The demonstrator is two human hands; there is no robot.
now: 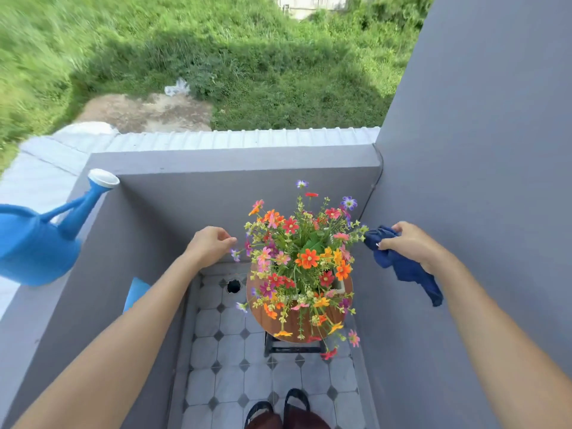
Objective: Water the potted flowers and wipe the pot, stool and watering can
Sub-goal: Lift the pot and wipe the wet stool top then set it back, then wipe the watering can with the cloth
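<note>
A bunch of orange, red, pink and purple flowers [301, 261] fills a white pot [339, 286], mostly hidden by the blooms. The pot stands on a round wooden stool [263, 317] in the balcony corner. My left hand [210, 244] hovers just left of the flowers, fingers loosely curled, holding nothing. My right hand [408, 243] grips a dark blue cloth [402, 267] to the right of the flowers; the cloth hangs down from it. A blue watering can [34, 243] with a white spout head sits on the grey ledge at far left.
Grey parapet walls [241, 168] enclose the corner, and a tall grey wall [479, 150] rises at right. The tiled floor [232, 366] has a drain hole [233, 286] near the stool. My sandalled feet [278, 411] stand at the bottom. Grass lies beyond.
</note>
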